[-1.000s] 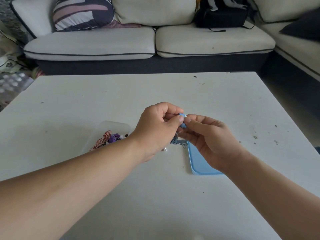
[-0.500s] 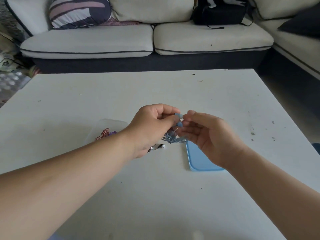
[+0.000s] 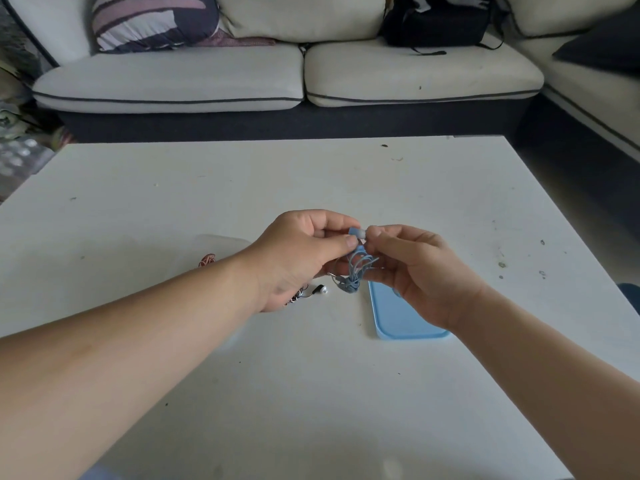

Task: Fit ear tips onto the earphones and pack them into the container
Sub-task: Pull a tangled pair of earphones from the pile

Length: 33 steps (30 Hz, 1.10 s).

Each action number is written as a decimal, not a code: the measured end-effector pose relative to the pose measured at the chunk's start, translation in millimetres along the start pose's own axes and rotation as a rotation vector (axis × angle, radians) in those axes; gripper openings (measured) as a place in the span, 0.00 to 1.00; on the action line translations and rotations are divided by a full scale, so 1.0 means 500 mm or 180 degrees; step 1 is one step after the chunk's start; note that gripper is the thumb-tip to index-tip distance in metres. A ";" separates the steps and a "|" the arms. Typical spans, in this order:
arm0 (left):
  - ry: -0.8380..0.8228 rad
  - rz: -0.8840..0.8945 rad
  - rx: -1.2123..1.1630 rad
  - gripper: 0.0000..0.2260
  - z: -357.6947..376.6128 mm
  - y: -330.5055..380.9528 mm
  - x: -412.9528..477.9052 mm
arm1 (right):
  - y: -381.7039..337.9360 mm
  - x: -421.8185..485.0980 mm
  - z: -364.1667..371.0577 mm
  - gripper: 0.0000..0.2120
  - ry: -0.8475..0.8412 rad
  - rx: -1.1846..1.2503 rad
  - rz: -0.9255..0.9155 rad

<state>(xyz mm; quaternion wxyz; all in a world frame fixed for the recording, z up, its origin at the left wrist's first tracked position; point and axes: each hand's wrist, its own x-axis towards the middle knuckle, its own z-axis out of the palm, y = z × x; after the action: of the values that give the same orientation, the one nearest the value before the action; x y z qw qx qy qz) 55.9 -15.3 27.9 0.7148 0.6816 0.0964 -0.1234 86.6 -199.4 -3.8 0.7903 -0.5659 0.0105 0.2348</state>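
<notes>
Two hands hold the blue earphones over the far end of the blue lid.
The left hand pinches the earbud between thumb and forefinger. The right hand pinches the earbud's pale end with curled fingertips from the other side. The bundled cable hangs below both hands, just above the lid's far-left corner. The lid lies flat on the white table. Left of the lid lies a black earphone with a white tip. Further left is a clear container, partly hidden by the left forearm.
</notes>
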 end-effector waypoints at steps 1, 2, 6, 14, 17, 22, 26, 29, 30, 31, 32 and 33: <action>0.0006 -0.0010 -0.0050 0.10 -0.001 -0.001 0.001 | -0.003 0.005 -0.004 0.08 0.0288 -0.0062 -0.0023; 0.0014 -0.0015 -0.0097 0.10 -0.002 -0.002 0.002 | -0.005 0.011 -0.011 0.07 0.0648 -0.0226 -0.0082; 0.0037 -0.0022 -0.0087 0.11 -0.008 -0.009 0.007 | 0.020 0.047 -0.055 0.05 0.1656 -0.1682 -0.0213; 0.0136 -0.0073 0.0163 0.13 -0.019 -0.019 0.007 | 0.100 0.106 -0.063 0.07 0.1302 -0.3524 -0.0309; 0.0171 -0.0077 0.0167 0.14 -0.023 -0.018 0.009 | 0.105 0.112 -0.059 0.07 0.1320 -0.3812 -0.0409; 0.0096 -0.0065 0.0245 0.14 -0.027 -0.014 0.006 | 0.111 0.119 -0.063 0.07 0.1320 -0.4063 -0.0500; 0.0102 -0.0059 0.0212 0.13 -0.028 -0.009 -0.002 | 0.108 0.105 -0.052 0.06 0.1294 -0.4076 -0.0592; 0.0154 -0.0038 0.0165 0.12 -0.033 -0.005 -0.010 | 0.080 0.084 -0.037 0.05 0.1291 -0.3649 -0.0683; 0.0181 -0.0044 0.0124 0.12 -0.036 -0.004 -0.013 | 0.070 0.073 -0.032 0.05 0.1284 -0.3439 -0.0662; 0.0215 -0.0046 0.0057 0.12 -0.037 -0.002 -0.019 | 0.057 0.056 -0.026 0.05 0.1292 -0.3226 -0.0615; 0.0255 -0.0053 -0.0015 0.13 -0.038 0.000 -0.024 | 0.044 0.039 -0.020 0.05 0.1309 -0.2983 -0.0547; 0.0297 -0.0067 -0.0083 0.15 -0.037 0.002 -0.029 | 0.033 0.022 -0.016 0.04 0.1344 -0.2693 -0.0475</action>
<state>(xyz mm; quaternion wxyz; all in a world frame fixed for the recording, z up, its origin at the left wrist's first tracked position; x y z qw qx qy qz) 43.2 3.7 32.5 0.7170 0.6761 0.1384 -0.0978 92.0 -198.3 -24.6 0.4858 -0.8725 0.0336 0.0411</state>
